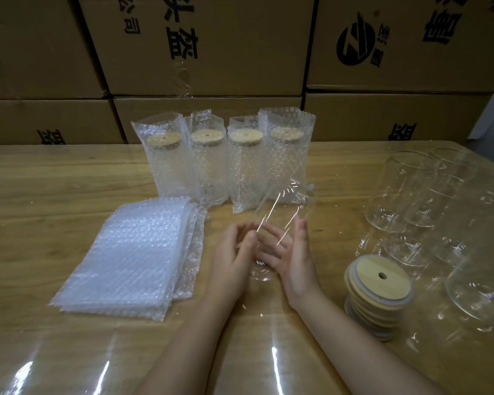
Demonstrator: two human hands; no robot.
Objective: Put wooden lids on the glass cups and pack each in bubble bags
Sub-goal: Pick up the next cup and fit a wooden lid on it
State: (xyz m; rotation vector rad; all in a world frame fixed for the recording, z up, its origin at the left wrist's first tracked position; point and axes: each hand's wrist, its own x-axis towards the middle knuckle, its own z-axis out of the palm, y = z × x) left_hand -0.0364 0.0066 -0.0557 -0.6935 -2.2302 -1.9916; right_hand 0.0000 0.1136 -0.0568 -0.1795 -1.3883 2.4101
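At frame centre, left hand (233, 253) and right hand (295, 252) curled from either side round one clear glass cup (283, 212): smooth, cylindrical, tilted, mouth toward the upper right, base low near the glossy wood-grain surface (69, 178). Lower right, a stack of round wooden lids (380, 292), top one holed. Right, empty glasses (405, 192). Left, flat bubble bags (131, 252), knobbly, translucent. Upper centre, four packed cups (226, 163), upright, lidded. Beyond, brown cardboard boxes (211, 52).

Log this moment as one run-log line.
left hand, right hand: holding lidless glass cup | wooden lid stack: untouched | bubble bags: stacked | packed cups: four
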